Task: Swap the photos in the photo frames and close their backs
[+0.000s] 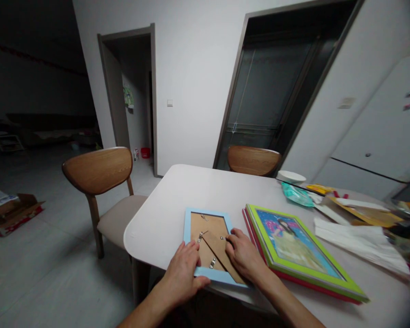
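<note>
A light blue picture frame lies face down on the white table, its brown backing board facing up. Small metal clips sit around the board, and a brown stand leg lies slantwise across it. My left hand grips the frame's lower left corner, fingers on the left side and thumb at the bottom edge. On the right side, my right hand has its fingers curled over the frame's edge beside a clip; its fingertips are partly hidden.
Right of the frame lies a stack of picture frames, a green one with a picture of a figure in a dress on top. Beyond are white paper, a teal packet and a white bowl. Wooden chairs stand around the table.
</note>
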A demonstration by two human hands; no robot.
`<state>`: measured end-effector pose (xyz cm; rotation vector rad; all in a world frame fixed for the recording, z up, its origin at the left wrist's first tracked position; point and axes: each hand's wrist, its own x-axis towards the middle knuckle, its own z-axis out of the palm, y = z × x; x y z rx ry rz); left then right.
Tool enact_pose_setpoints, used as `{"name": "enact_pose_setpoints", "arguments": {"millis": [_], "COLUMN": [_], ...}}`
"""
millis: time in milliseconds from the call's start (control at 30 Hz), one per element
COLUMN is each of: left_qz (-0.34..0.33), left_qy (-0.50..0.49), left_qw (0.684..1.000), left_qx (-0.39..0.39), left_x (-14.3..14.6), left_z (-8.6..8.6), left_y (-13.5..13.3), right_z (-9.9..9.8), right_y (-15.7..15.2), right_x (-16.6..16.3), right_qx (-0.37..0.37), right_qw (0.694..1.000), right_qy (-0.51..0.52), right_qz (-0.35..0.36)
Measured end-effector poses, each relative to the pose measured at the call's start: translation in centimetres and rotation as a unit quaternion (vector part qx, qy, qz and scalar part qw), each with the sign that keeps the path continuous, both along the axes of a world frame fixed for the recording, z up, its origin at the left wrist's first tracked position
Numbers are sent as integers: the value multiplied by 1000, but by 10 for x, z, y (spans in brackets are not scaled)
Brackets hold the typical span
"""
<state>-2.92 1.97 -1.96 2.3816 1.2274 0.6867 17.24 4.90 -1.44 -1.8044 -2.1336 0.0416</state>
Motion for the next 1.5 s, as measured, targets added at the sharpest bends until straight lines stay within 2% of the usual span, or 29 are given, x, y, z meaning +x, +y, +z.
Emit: {"name": "enact_pose_setpoints", "arguments": {"millis": [167,300,467,600,833,1033,1300,1500], "left_qz": [0,-8,-12,-17,-28,-23,-34,-35], "left_qy": [-12,-24,-39,-42,-78,-65,-78,-82], "left_qw": [1000,1000,999,999,997,998,996,996], "left_qx": [0,2,0,-7,-4,-11,-5,-2], "left_x": [-1,-1,-2,-4,-7,-9,-10,-11], "left_z": [-1,-3,-3,-3,-6,-2,-3,-5], "left_y": [0,1,1,1,2,-1,1,0], "right_z": [2,2,2,5,7,6,12,6], "right_y": [-5,-5,3,7,8,7,-3,-8], "right_x": [1,-8,-43,-60,-60,-60,-56,-41], "right_qx": [-11,36,29,11,-9,-10,3,0], "right_qw": [1000,999,996,992,987,978,982,983], "right_qy": [-18,-39,3,-14,-69,-100,-13,77], "right_qz": [12,9,79,122,148,183,190,166]}}
